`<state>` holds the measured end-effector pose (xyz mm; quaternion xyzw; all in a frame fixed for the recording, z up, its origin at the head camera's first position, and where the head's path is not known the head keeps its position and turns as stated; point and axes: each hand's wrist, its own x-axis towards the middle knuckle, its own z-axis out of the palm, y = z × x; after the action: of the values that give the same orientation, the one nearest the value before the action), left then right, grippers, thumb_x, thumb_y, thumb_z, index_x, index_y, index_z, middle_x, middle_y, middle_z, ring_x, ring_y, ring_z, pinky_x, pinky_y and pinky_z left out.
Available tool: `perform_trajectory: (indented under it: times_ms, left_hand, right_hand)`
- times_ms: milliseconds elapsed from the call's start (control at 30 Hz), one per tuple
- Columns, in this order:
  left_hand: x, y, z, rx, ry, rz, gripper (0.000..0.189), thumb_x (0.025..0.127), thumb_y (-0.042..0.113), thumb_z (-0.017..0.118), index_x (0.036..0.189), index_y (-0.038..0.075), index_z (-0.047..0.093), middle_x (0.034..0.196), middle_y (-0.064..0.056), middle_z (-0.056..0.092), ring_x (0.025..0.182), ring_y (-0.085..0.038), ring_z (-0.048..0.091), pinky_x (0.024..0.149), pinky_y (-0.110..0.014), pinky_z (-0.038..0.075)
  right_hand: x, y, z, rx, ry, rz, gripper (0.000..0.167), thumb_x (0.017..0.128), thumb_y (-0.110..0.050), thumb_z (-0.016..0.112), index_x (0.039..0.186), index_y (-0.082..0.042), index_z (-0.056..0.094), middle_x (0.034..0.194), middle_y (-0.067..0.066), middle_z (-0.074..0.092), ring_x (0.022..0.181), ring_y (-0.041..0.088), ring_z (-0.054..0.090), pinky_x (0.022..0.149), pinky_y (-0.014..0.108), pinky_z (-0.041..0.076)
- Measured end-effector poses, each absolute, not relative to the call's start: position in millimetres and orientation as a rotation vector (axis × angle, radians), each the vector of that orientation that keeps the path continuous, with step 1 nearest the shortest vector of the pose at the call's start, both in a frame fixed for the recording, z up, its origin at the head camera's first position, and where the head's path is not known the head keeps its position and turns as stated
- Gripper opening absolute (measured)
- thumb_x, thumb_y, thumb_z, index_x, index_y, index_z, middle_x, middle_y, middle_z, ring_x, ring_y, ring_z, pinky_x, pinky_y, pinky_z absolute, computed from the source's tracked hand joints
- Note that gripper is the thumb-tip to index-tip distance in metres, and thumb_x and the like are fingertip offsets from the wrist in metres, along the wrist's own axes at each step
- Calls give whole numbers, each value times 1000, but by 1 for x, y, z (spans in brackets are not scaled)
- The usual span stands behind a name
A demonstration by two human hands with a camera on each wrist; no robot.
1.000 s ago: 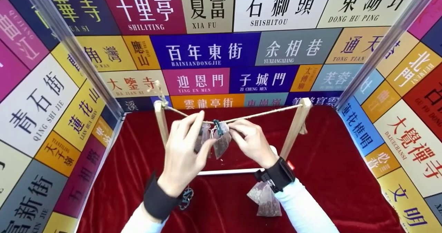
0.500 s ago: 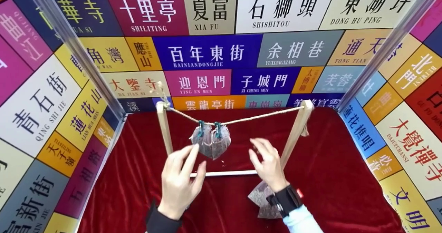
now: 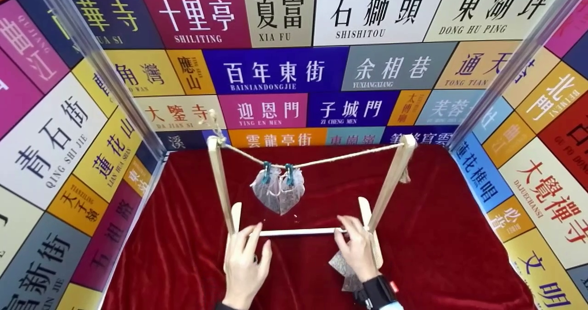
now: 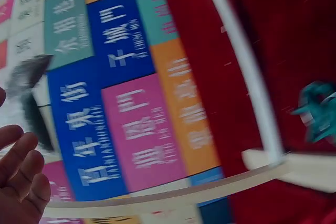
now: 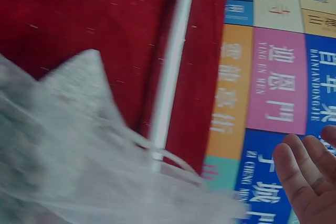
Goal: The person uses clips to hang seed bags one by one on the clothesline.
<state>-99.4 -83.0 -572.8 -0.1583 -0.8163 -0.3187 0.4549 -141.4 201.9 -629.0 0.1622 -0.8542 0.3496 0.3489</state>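
Two sheer drawstring pouches hang side by side from a twine line, held by teal clothespins. Below them and to the left is my left hand, its fingers relaxed and holding nothing, overlapping the left foot of the wooden frame. My right hand is at the lower right by the frame's crossbar, fingers loosely bent around nothing. Partly hidden under that hand lie more filled sheer pouches on the cloth. Teal clothespins lie on the cloth in the left wrist view.
The wooden frame's left post and right post carry the twine between them. Dark red velvet cloth covers the table. Panels with printed place names enclose the back and sides.
Both hands have let go of the hanging pouches at the line and moved down toward me, the left to the frame's foot, the right over the lying pouches. The two pouches stay hanging.
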Motion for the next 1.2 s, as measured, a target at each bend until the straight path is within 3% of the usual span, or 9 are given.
perform_trajectory:
  times_ms: [167, 433, 700, 1000, 1200]
  left_hand:
    - [-94, -84, -606, -337, -2058, -810, 38, 101, 31, 60, 124, 5, 74, 111, -8, 70, 97, -27, 65, 91, -39, 47]
    - [-90, -85, -644, -276, -2141, -779, 40, 102, 36, 58, 119, 4, 75, 105, -8, 69, 89, -24, 63, 83, -34, 47]
    - [-89, -90, -662, -201, -2217, -769, 38, 83, 18, 76, 118, 4, 76, 104, -7, 69, 89, -23, 63, 78, -38, 49]
    - [-90, -102, -677, -75, -2328, -766, 37, 80, 14, 81, 114, 2, 76, 104, -11, 69, 92, -28, 64, 74, -46, 54]
    - [-92, -110, -690, -1, -2422, -725, 41, 74, 10, 85, 112, 0, 76, 104, -15, 68, 94, -34, 65, 77, -49, 54]
  right_hand:
    - [-132, 196, -647, 407, -2273, 1071, 40, 83, 5, 77, 122, 2, 71, 111, 15, 68, 78, 15, 65, 61, 19, 54]
    - [-123, 185, -663, 377, -2322, 977, 40, 81, -2, 80, 120, 1, 73, 110, 16, 70, 80, 22, 69, 64, 24, 56]
    - [-119, 164, -675, 422, -2318, 1137, 40, 81, 5, 77, 120, 3, 71, 109, 14, 68, 76, 25, 66, 60, 34, 58]
    - [-113, 131, -686, 552, -2371, 1175, 39, 82, 2, 77, 120, 3, 71, 109, 13, 68, 76, 20, 68, 65, 25, 59]
    - [-110, 111, -687, 668, -2430, 1219, 40, 86, 0, 75, 125, 1, 69, 112, 13, 69, 79, 15, 69, 65, 23, 58]
